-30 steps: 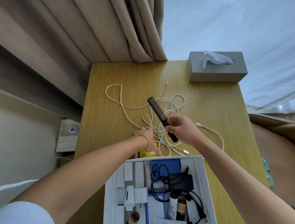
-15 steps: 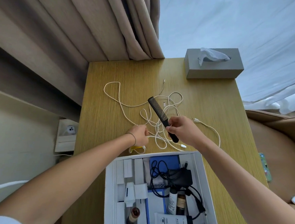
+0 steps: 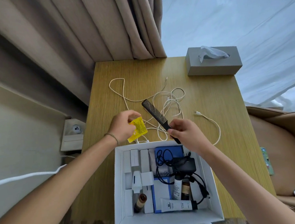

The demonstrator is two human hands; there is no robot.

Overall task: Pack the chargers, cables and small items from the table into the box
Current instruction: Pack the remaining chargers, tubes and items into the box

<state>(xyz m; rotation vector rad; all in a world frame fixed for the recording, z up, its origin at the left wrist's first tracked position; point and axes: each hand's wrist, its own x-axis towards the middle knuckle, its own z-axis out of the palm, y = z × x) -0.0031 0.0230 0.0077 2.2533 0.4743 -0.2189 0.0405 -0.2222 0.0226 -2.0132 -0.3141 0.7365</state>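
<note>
- The desk (image 3: 213, 106) is seen from above, with the open white box (image 3: 118, 193) set at its 6 o'clock edge; the box already holds a black charger with its cable, some tubes, small bottles and white cartons.
- A grey tissue box (image 3: 213, 66) stands at the 1 o'clock corner of the desk (not an item for packing, by the look of it).
- The white cables (image 3: 176, 102) lie tangled at the middle of the desk, one loop trailing to 11 o'clock and one plug end lying out at 3 o'clock. They are judged light and limp; they would best be gathered into a coil and taken round the bundle, since a single strand lifted alone would likely drag the rest.
- The black comb (image 3: 154, 114) is gripped at its handle end by the right hand (image 3: 187, 135), the toothed end pointing to 11 o'clock above the cables. It is judged stiff and light, so the handle grip should serve.
- The yellow sachet (image 3: 139, 129) is pinched at its upper edge by the left hand (image 3: 121, 127), just at 12 o'clock of the box rim. It is judged thin, flexible and perhaps slippery.
</note>
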